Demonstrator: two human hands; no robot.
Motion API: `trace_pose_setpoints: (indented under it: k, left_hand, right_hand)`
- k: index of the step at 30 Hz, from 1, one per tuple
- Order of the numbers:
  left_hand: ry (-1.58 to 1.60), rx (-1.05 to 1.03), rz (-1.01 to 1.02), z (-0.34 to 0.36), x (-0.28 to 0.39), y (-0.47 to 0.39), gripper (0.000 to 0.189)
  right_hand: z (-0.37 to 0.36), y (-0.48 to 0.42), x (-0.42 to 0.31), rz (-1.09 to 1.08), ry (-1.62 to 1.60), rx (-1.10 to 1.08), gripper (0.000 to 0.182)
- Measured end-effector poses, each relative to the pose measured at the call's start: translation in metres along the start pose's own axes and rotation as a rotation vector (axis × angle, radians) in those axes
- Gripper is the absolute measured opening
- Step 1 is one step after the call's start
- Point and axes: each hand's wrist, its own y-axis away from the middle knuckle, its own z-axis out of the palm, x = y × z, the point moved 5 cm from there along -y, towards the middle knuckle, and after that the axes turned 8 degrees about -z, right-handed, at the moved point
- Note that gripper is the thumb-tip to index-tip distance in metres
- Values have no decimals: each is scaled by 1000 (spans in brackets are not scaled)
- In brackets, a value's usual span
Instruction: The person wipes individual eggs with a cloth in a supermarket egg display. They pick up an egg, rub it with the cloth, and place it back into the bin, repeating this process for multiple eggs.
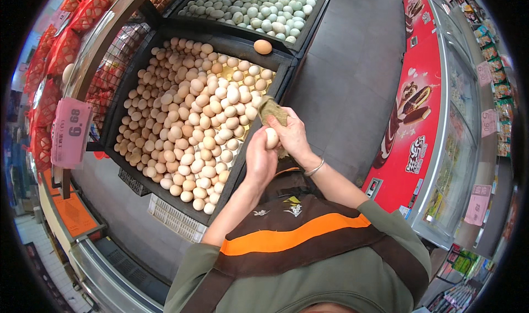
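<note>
Close to my body, at the near right edge of the black egg bin (239, 164), both my hands meet around one pale egg (272, 138). My left hand (261, 158) has its fingers round the egg from the left. My right hand (292, 135) holds a greenish-brown cloth (272, 111) and touches the egg from the right. Beside them in the bin lies a large heap of beige and brown eggs (198, 106), partly on yellowish egg trays (231, 76). A single browner egg (263, 47) rests on the bin's far ledge.
Beyond is another bin of pale bluish-green eggs (264, 7). A red chest freezer (409, 106) stands on the right across the grey floor. At left are a shelf with red net bags of eggs (64, 50) and a pink price tag (71, 133). A white plastic crate (177, 218) sits below the bin.
</note>
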Motion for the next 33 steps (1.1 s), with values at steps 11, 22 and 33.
trace_pose_setpoints:
  k: [11, 22, 33]
  left_hand:
    - [31, 24, -10, -11, -4, 29, 25]
    - [147, 42, -34, 7, -17, 5, 32]
    - [253, -115, -171, 61, -53, -22, 40]
  right_hand:
    - [7, 30, 2, -30, 193, 10, 35]
    - [-42, 21, -23, -284, 336, 10, 30]
    - [-137, -2, -31, 165, -299, -140, 30]
